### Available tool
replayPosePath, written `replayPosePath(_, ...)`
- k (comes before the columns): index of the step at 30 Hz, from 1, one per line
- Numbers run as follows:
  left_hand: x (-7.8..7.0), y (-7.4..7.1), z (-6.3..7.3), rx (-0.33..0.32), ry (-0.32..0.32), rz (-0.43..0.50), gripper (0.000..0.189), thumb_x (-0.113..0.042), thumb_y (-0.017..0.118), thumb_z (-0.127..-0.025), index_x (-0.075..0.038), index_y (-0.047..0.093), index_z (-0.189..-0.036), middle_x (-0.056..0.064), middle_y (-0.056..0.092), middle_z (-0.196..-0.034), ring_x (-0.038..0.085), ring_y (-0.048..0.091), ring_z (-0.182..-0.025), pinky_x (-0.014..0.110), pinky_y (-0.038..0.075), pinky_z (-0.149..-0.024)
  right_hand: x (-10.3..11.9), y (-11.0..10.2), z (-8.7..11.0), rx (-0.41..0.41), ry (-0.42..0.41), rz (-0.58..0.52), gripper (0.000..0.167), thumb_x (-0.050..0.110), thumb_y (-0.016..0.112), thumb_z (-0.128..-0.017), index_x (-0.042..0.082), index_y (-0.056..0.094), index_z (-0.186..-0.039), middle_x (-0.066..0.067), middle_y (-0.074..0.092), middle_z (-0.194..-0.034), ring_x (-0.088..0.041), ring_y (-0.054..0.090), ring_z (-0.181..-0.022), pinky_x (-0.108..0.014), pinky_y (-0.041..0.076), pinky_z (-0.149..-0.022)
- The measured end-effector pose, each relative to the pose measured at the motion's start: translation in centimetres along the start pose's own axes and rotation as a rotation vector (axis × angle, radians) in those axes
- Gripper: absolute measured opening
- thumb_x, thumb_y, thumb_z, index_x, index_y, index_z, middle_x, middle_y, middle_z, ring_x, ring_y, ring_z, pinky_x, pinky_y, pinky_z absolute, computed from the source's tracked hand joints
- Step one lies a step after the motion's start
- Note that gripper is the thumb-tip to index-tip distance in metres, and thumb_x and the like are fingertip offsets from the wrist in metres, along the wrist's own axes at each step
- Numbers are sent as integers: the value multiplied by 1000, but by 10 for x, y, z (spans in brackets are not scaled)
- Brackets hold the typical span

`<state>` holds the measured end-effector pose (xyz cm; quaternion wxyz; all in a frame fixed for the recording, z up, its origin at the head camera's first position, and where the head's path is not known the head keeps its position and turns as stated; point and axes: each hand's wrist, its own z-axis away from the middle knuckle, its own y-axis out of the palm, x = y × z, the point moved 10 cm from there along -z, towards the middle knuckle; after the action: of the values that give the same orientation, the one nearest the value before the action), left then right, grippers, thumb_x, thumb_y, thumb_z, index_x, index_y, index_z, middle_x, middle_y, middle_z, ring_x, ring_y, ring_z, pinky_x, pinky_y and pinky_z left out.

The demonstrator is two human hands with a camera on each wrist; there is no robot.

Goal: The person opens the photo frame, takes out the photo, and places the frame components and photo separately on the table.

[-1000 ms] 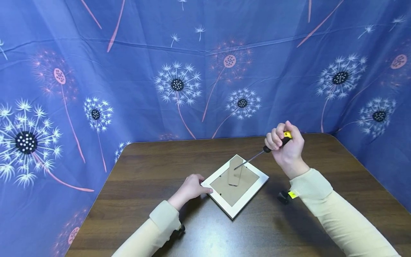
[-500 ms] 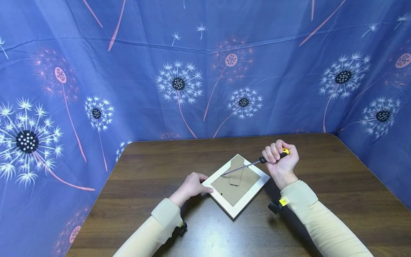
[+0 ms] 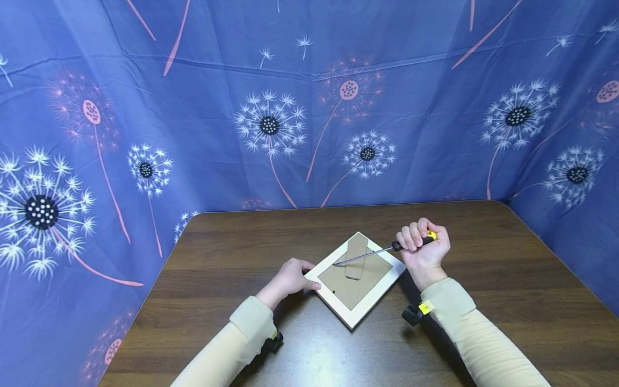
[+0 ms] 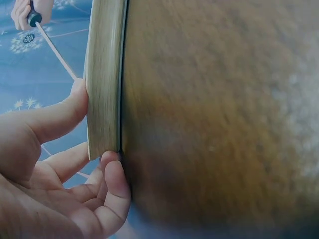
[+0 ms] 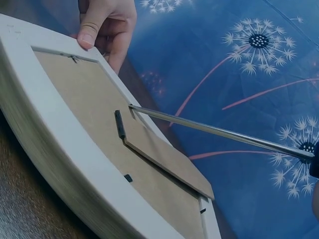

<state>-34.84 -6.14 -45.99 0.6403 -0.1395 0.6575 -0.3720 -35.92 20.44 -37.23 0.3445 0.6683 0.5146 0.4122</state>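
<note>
A white picture frame (image 3: 341, 310) lies back side up on the table, with a brown backing board (image 5: 84, 94) and a fold-out stand (image 5: 169, 159) on it. Small dark tabs (image 5: 128, 178) show along the inner edge. My left hand (image 3: 289, 280) grips the frame's left corner, thumb on top and fingers at the side and below. My right hand (image 3: 424, 250) holds a screwdriver (image 3: 367, 255) by its black and yellow handle. Its metal shaft slants down to the left across the stand, and the tip meets the frame's inner edge at a tab.
The brown wooden table (image 3: 213, 252) reaches back to a blue curtain (image 3: 213, 134) printed with dandelions. Black wrist cameras (image 3: 412, 315) hang under both sleeves.
My right hand has come lower, and the screwdriver tip has shifted left from over the stand to the frame's inner edge. My left hand keeps its hold on the corner.
</note>
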Motion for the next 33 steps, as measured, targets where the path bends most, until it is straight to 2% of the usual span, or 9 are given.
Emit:
replayPosePath(9, -3, 1, 1, 23, -12, 2, 42, -12, 83, -68, -3, 71, -107, 7, 71, -91, 11, 55, -74, 28, 48, -74, 5, -10, 11, -83, -58, -47, 27, 17, 39, -80, 6, 31, -57, -3, 23, -46, -18, 21, -38, -26, 10, -43)
replayPosePath(13, -6, 2, 1, 23, -5, -45, 44, -14, 83, -70, -2, 69, -110, 12, 69, -100, 16, 57, -82, 32, 49, -79, 8, -10, 18, -95, -100, -66, 26, 15, 39, -79, 5, 30, -57, -3, 22, -46, -18, 20, -39, -26, 10, -43)
replayPosePath(18, -11, 1, 1, 11, 34, -99, 46, -14, 82, -70, 1, 68, -111, 17, 62, -104, 23, 56, -91, 37, 46, -87, 9, -4, 24, -99, -160, -45, 25, 15, 38, -78, 5, 29, -57, -3, 22, -46, -17, 19, -38, -26, 10, -42)
replayPosePath(23, -16, 0, 2, 24, 95, -86, 39, -11, 81, -71, 1, 70, -105, 13, 61, -97, 23, 54, -88, 33, 46, -81, 11, 0, 28, -141, -253, 7, 26, 15, 38, -78, 5, 31, -56, -3, 24, -43, -16, 19, -36, -25, 10, -39)
replayPosePath(27, -17, 1, 3, 36, 122, -85, 36, -12, 81, -71, 1, 71, -103, 12, 60, -95, 22, 54, -86, 31, 46, -78, 10, 2, 30, -181, -297, 26, 28, 15, 37, -80, 5, 33, -54, -3, 28, -40, -15, 19, -36, -24, 10, -39)
replayPosePath(33, -20, 1, 3, 50, 180, -196, 35, -15, 81, -72, 2, 70, -101, 14, 62, -98, 25, 58, -91, 34, 47, -81, 5, 7, 29, -234, -334, 67, 31, 15, 36, -82, 5, 34, -53, -2, 31, -38, -14, 19, -34, -23, 9, -38)
